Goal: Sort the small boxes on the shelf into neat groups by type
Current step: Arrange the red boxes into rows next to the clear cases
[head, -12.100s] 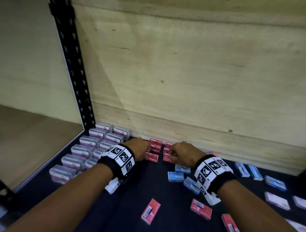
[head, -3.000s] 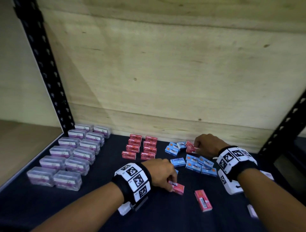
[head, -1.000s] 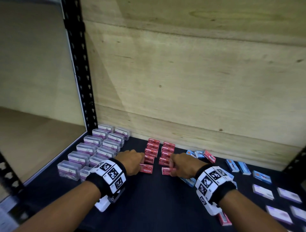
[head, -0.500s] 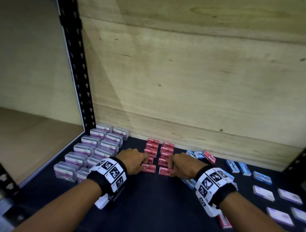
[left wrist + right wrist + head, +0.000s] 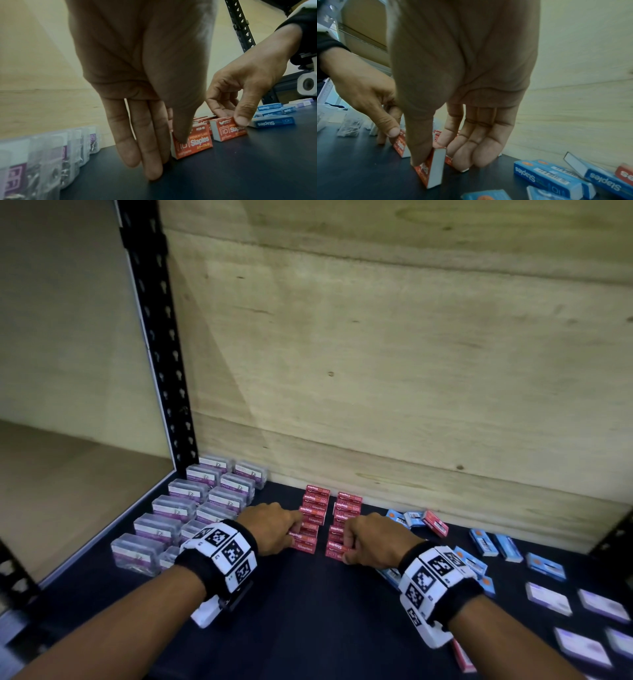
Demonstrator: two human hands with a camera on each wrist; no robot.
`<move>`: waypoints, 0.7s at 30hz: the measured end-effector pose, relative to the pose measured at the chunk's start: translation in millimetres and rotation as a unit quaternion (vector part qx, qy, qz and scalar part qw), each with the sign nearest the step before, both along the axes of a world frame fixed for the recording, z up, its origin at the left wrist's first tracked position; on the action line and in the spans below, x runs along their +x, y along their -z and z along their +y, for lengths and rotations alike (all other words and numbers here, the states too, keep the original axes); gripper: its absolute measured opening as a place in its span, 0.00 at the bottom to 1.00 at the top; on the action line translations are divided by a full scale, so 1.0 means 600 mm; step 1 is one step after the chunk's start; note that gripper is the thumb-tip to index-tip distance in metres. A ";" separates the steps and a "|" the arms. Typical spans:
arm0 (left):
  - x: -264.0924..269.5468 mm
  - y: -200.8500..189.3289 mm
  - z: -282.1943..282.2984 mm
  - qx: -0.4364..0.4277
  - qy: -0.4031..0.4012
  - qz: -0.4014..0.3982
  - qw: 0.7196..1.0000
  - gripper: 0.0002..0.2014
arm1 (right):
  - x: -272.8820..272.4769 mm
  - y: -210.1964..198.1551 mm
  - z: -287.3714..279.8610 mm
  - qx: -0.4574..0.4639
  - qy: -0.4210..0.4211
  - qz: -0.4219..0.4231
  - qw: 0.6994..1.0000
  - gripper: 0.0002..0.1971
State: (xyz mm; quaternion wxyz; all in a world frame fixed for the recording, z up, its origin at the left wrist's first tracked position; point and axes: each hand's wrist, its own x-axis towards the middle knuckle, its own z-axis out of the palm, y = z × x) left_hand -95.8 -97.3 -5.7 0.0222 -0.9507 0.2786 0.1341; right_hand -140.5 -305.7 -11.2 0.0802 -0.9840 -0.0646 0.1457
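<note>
Two columns of red staples boxes (image 5: 346, 506) stand in the middle of the dark shelf (image 5: 308, 611). My left hand (image 5: 294, 534) pinches the front box of the left column (image 5: 192, 143), thumb on its printed face and fingers at its left end. My right hand (image 5: 347, 546) pinches the front box of the right column (image 5: 429, 167) between thumb and fingers. Both boxes stand on edge on the shelf, close against their columns.
Clear purple-labelled boxes (image 5: 191, 508) fill two rows at the left by the black upright (image 5: 154, 354). Blue staples boxes (image 5: 483, 541) and flat white-purple boxes (image 5: 548, 597) lie scattered at the right. One red box (image 5: 435, 523) lies among the blue ones, another (image 5: 462, 655) under my right wrist.
Three seconds ago both hands were picking up red boxes further right. Over the last second they have slid the two front red boxes back against the columns.
</note>
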 end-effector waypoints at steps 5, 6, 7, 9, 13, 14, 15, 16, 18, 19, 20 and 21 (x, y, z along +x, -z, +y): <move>0.003 0.000 0.001 -0.006 0.000 0.006 1.000 0.10 | 0.003 0.002 -0.005 0.001 -0.003 0.005 1.000 0.10; 0.003 0.001 0.002 -0.008 0.000 0.009 1.000 0.10 | 0.003 0.002 -0.007 0.001 -0.003 0.010 1.000 0.11; 0.002 0.000 0.003 -0.009 -0.002 0.014 1.000 0.11 | 0.003 -0.001 -0.009 0.004 -0.003 0.014 1.000 0.12; -0.001 -0.004 0.006 -0.005 -0.005 0.014 1.000 0.13 | 0.001 -0.010 -0.021 0.026 0.004 0.022 0.999 0.13; -0.012 -0.028 -0.001 0.017 -0.004 -0.052 0.998 0.17 | -0.002 -0.037 -0.075 0.038 0.038 0.016 0.998 0.12; -0.017 -0.034 -0.008 0.017 0.000 -0.066 0.998 0.16 | -0.003 -0.042 -0.094 0.028 0.053 0.008 0.998 0.12; -0.021 -0.042 -0.017 0.015 0.007 -0.076 0.997 0.15 | -0.004 -0.048 -0.112 0.020 0.069 -0.001 0.997 0.12; -0.027 -0.047 -0.030 0.008 0.018 -0.081 0.996 0.14 | -0.007 -0.053 -0.132 0.016 0.087 -0.005 0.996 0.12; -0.040 -0.055 -0.059 -0.010 0.048 -0.077 0.996 0.12 | -0.015 -0.063 -0.168 0.014 0.115 -0.013 0.993 0.11; -0.049 -0.057 -0.078 -0.022 0.070 -0.066 0.995 0.12 | -0.023 -0.067 -0.185 0.015 0.127 -0.017 0.992 0.10; -0.056 -0.057 -0.097 -0.035 0.095 -0.052 0.994 0.12 | -0.028 -0.071 -0.199 0.015 0.138 -0.018 0.990 0.10; -0.067 -0.056 -0.118 -0.050 0.123 -0.031 0.991 0.12 | -0.036 -0.074 -0.214 0.012 0.147 -0.017 0.989 0.09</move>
